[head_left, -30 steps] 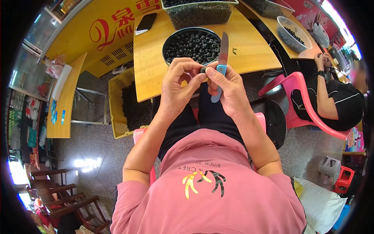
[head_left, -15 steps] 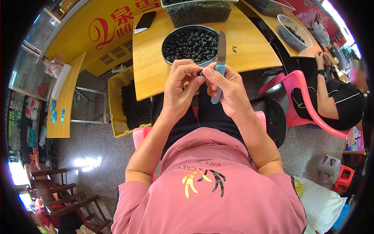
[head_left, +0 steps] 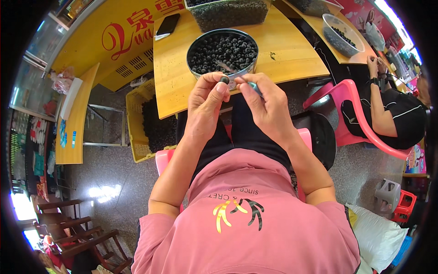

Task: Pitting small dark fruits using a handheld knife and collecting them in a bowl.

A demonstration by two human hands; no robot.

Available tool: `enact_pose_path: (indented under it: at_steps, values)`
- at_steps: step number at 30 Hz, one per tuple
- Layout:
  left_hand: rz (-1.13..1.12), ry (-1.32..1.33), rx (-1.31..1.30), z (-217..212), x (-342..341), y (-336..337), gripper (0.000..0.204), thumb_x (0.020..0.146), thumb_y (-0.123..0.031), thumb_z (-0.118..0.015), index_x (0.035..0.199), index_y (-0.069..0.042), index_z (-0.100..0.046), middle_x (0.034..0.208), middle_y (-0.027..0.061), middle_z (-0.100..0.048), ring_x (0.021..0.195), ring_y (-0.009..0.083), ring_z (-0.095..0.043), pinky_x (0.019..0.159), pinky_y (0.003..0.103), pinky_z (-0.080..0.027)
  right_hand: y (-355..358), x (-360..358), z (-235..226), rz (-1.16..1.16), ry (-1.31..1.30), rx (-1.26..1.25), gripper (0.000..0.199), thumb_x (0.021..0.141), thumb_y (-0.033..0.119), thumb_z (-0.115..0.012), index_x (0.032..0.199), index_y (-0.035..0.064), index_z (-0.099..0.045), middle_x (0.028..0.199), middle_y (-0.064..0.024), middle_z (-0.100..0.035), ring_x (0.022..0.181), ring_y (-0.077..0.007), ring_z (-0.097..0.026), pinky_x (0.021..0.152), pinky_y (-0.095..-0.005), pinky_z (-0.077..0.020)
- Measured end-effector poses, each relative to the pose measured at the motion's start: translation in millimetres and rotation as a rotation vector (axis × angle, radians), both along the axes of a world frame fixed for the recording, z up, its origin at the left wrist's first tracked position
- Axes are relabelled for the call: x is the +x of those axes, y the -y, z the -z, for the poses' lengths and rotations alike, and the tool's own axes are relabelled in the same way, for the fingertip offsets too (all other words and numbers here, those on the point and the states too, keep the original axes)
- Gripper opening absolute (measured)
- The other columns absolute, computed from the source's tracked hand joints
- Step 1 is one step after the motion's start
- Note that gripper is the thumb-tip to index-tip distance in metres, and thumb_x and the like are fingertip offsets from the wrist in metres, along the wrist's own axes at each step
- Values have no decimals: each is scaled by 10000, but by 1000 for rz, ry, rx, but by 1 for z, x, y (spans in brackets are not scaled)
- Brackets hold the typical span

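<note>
The person's left hand (head_left: 205, 99) is gripping a small, dark, rounded piece (head_left: 224, 79), pinching it between thumb and forefinger while the remaining fingers are curling in toward the palm. The piece is sitting at the fingertips, just in front of the near side of a round, metal-rimmed tin (head_left: 250, 68). The right hand (head_left: 270, 101) is closing around the blue handle of a knife with a narrow metal blade (head_left: 226, 67); the blade is slanting up and to the left across the tin's near edge, looking slightly blurred, and its tip is lying over the contents. Whether the blade is touching anything there, one cannot tell. The right thumb and forefinger are reaching close to the left fingertips.

The tin is holding a heap of small, dark, round pieces (head_left: 221, 49) and is standing near the front edge of a yellow wooden bench (head_left: 292, 59). Behind it, a clear, rectangular plastic box (head_left: 230, 17) is holding more dark pieces, and a black phone (head_left: 168, 24) is lying toward the bench's left side. On the floor to the left, a yellow plastic crate (head_left: 136, 132) is containing a dark mass. At the right, a co-worker in black clothing (head_left: 401, 116) is sitting on a pink plastic chair (head_left: 358, 107), near a translucent bowl (head_left: 334, 42) partly filled with dark pieces.
</note>
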State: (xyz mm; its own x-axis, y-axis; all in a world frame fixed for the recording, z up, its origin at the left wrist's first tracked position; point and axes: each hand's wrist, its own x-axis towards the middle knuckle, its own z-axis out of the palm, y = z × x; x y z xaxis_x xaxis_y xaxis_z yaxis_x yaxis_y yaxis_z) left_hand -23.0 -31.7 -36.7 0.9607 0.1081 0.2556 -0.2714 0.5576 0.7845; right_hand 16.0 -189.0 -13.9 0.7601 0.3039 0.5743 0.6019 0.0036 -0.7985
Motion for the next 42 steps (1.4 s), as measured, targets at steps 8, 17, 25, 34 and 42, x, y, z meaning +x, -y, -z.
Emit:
enact_pose_path:
  at_steps: [8,17,25,34,42]
  values:
    - [6,32,-28,-3,-2,6,163,947,-94,-607,1099,-59,-558,1044,15,-554,862,99,-503,784,242,-429,1,2,-1,208,477,-312,155,845,68,-671,993,32,-644,864,-101,-649,743,-290,-618,638,-371,-495]
    - [-26,70,14,-1,-2,7,174,952,-90,-587,1116,-36,-565,1106,39,-536,842,110,-513,780,273,-423,2,4,-2,245,511,-318,152,841,51,-669,991,40,-646,843,-94,-649,740,-283,-620,631,-369,-496]
    - [-41,70,28,0,-3,7,199,953,-91,-589,1147,-54,-570,1136,39,-544,856,108,-528,776,276,-428,0,4,0,271,508,-333,150,849,65,-666,997,51,-650,838,-100,-644,730,-283,-616,625,-372,-496]
    - [-25,66,27,2,-1,6,177,947,-99,-603,1109,-43,-558,1046,26,-543,844,100,-507,766,248,-422,-2,13,10,341,496,-392,148,858,78,-657,1005,56,-655,842,-110,-642,723,-295,-612,627,-370,-500]
    - [-114,93,131,-3,-8,10,141,933,-63,-619,1064,-53,-567,1031,-19,-512,868,57,-520,748,197,-407,0,2,-7,-48,-266,-26,266,943,274,-643,960,9,-645,701,15,-574,650,-31,-470,583,-205,-399]
